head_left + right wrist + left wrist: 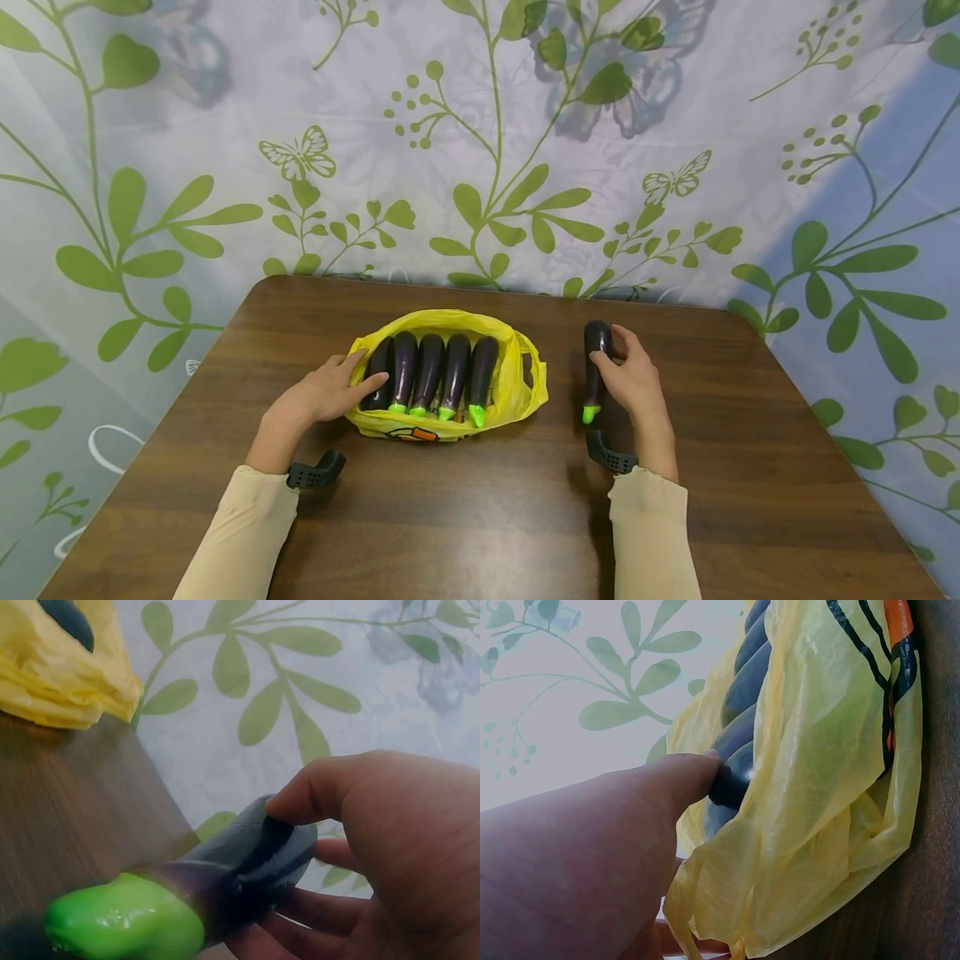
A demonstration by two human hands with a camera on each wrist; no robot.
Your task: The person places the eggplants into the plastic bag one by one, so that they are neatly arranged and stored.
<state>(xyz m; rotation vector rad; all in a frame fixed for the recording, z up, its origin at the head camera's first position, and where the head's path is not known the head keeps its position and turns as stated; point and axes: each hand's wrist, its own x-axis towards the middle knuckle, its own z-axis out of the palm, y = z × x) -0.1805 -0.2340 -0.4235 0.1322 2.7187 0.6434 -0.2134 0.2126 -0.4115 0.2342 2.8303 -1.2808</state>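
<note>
My right hand (633, 372) grips a dark purple eggplant (596, 337) with a bright green stem end, right of a yellow plastic bag (517, 400). In the right wrist view, the thumb lies on top of this eggplant (247, 855) and the fingers curl beneath it. Several more eggplants (430, 367) lie side by side inside the open bag, green ends toward me. At the bag's left side, my left hand (318, 393) holds its edge, thumb over the leftmost eggplant (735, 776). Its other fingers are outside the bag, partly hidden behind the plastic.
The bag stands on a brown wooden table (480, 517) with rounded far corners. A handle loop (534, 379) sticks out at the bag's right. Behind the table hangs a pale cloth (360, 100) printed with green leaves and butterflies. Each wrist wears a black mount (611, 454).
</note>
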